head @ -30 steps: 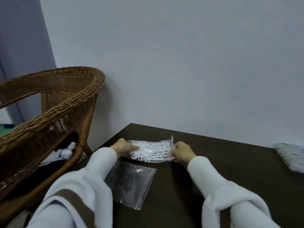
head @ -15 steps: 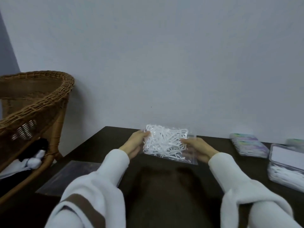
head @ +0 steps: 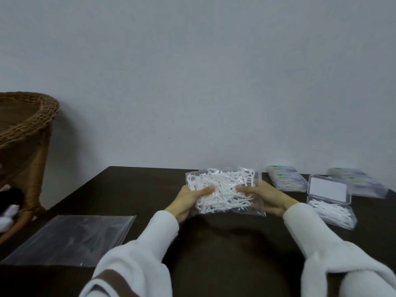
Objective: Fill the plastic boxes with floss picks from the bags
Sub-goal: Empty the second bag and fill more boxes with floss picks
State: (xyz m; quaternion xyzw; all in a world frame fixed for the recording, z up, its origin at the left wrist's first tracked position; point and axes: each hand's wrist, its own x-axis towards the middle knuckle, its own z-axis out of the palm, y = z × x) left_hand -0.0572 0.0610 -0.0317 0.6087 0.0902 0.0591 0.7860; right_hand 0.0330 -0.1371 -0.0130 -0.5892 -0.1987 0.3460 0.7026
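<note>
This looks like a room in a home, used for small packing work. A plain, bare wall (head: 192, 71) stands right behind a dark table (head: 132, 189). Beyond the table's left edge is a wicker chair (head: 25, 125) with dark and white cloth (head: 9, 207) on its seat, a household piece. Near the table's right edge lie clear boxes (head: 330, 200), and near its front left corner 1 flat clear bag (head: 72, 236).
</note>
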